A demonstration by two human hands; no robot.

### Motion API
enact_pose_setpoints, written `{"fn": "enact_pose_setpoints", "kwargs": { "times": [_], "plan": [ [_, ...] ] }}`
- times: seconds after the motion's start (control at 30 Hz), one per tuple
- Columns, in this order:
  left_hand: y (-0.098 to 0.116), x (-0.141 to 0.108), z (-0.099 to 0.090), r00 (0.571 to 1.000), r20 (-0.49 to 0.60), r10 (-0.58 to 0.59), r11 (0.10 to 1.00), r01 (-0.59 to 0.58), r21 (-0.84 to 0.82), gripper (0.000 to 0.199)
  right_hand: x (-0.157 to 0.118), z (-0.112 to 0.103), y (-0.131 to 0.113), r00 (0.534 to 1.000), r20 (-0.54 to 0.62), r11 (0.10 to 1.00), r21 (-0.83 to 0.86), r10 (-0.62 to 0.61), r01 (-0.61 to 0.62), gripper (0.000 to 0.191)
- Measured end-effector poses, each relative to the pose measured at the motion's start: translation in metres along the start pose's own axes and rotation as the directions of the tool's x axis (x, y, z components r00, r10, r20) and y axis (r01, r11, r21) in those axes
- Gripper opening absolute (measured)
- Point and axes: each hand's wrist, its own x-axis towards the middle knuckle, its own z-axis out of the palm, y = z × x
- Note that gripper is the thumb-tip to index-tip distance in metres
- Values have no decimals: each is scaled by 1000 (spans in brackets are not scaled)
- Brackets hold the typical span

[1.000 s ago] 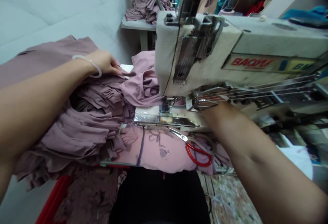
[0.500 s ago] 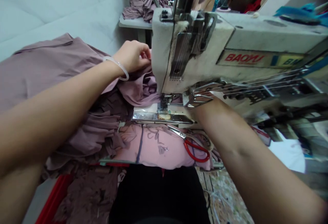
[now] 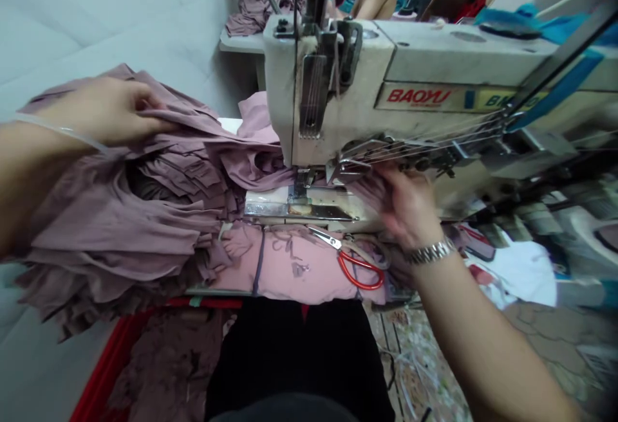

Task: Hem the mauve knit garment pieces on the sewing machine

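The left hand keeps its fingers clenched on the edge of mauve fabric piled left of the sewing machine, while the blurred right hand is just beside the presser foot, and its grip cannot be told.

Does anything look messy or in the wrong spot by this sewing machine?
Yes. The heap of mauve fabric sags over the table's edge, its ragged pieces hanging toward the red crate as if slipping off. Red-handled scissors also lie loose on the pink cloth in front of the sewing machine.
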Motion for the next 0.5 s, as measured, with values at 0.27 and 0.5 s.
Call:
{"fn": "enact_pose_setpoints", "kwargs": {
  "times": [0.27,0.5],
  "plan": [
    [62,-36,17,997,-53,51,994,-45,99,54,-69,-36,12,873,40,586,727,486,-359,25],
    [74,-55,19,979,89,181,949,-198,247,38,-76,-30,10,907,-75,654,718,415,-240,24]
  ]
}}
